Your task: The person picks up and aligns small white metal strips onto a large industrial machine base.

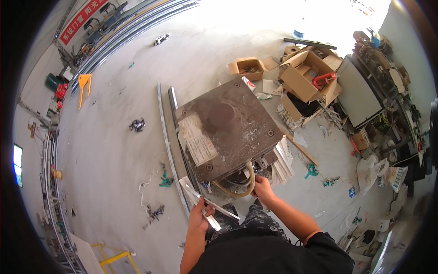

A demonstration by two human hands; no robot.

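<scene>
In front of me stands a squat brown machine (255, 119) with a flat square top, a round raised centre and a worn pale label (197, 140). My left hand (199, 214) is closed around a few narrow white and silvery profile strips (212, 222), tilted across the machine's near left corner. A thick beige hose (252, 176) loops out of the machine's near side. Just right of this loop is my right hand (263, 188), its fingers bent in at the machine's lower edge. What those fingertips grip, if anything, is hidden.
Long metal profiles (165, 137) lie along the machine's left side. Pale strips (284, 160) lean at its right. Open cardboard boxes (299, 81), one with a red clamp tool (324, 80), stand far right. Green tools (166, 179) and scraps dot the floor. A cluttered rack (392, 77) lines the right.
</scene>
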